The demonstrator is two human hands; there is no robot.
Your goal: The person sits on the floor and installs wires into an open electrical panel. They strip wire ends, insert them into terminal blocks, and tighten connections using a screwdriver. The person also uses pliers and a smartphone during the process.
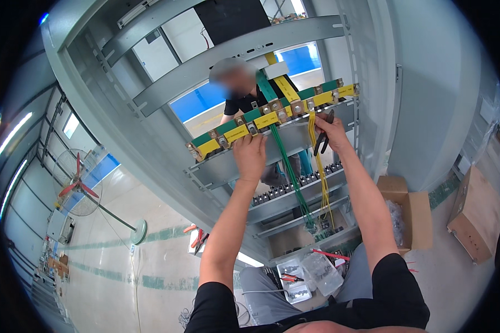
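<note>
A yellow busbar (236,132) with bolts runs across the grey cabinet frame, with a green busbar (228,126) behind it. My left hand (250,157) is raised to the yellow bar's lower edge, just under a bolt (253,129); its fingers are closed, and what they hold is hidden. My right hand (331,132) grips black-handled pliers (319,143) beside a bundle of yellow wires (320,175), which hangs from a bolted end on the bar. Left of these, green wires (288,164) hang down between my hands.
Behind the frame a co-worker (236,80) leans in. Below the bars is a row of terminals (294,186). Plastic boxes (322,272) of small parts lie by my legs. An open carton (419,219) stands right, a fan (78,183) left.
</note>
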